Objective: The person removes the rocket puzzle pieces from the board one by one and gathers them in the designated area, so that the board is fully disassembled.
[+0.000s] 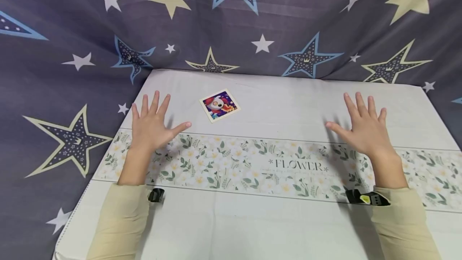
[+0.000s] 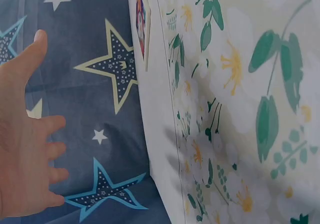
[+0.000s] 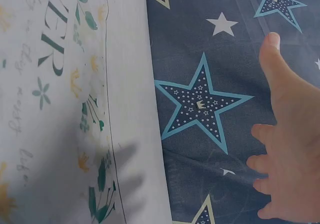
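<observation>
The left hand [image 1: 149, 129] is up over the white table [image 1: 231, 228], spread wide — and the right hand [image 1: 368, 129] is spread wide too. The card [image 1: 220, 105] lies flat on the table between them, nearer the left hand, just past the flower strip [image 1: 216, 163] — its picture faces up.

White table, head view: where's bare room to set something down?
One free patch lies between the picture card and the right hand, beyond the printed flower band. Another lies on the near side of the band, between the left sleeve and right sleeve. It is tightest between the picture card and the left hand.
</observation>
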Demonstrator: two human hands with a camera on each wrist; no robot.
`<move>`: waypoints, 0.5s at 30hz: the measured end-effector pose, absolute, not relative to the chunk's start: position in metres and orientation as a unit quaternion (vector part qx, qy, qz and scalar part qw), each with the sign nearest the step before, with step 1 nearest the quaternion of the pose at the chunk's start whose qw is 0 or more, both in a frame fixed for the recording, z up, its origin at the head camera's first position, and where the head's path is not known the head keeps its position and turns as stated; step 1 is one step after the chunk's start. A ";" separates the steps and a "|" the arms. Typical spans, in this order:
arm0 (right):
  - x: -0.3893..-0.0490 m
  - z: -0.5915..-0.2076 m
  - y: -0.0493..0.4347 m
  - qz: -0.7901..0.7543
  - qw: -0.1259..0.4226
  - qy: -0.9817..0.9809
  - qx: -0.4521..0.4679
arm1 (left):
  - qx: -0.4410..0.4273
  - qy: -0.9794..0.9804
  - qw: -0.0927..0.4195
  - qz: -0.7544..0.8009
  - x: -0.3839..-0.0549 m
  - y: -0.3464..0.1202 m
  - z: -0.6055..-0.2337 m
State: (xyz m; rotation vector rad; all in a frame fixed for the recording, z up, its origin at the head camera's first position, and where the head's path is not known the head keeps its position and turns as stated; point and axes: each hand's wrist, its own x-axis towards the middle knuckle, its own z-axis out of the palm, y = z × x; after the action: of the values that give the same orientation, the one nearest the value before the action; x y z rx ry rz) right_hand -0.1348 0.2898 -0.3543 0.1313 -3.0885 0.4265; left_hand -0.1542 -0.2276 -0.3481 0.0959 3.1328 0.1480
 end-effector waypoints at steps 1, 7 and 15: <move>-0.135 -0.355 0.290 0.139 0.013 -0.989 0.043 | 0.030 0.998 0.000 0.048 -0.154 -0.227 -0.348; -0.137 -0.355 0.289 0.163 0.017 -0.985 0.048 | 0.032 0.998 -0.021 0.056 -0.155 -0.226 -0.352; -0.137 -0.358 0.282 0.198 0.051 -0.977 0.054 | 0.043 0.995 -0.032 0.079 -0.155 -0.221 -0.358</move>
State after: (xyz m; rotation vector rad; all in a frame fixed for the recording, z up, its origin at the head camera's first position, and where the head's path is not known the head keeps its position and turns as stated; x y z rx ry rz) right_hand -0.1365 0.2824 -0.3579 0.1634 -2.9744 0.6039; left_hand -0.1555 -0.2208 -0.3579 0.1374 3.1932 0.2544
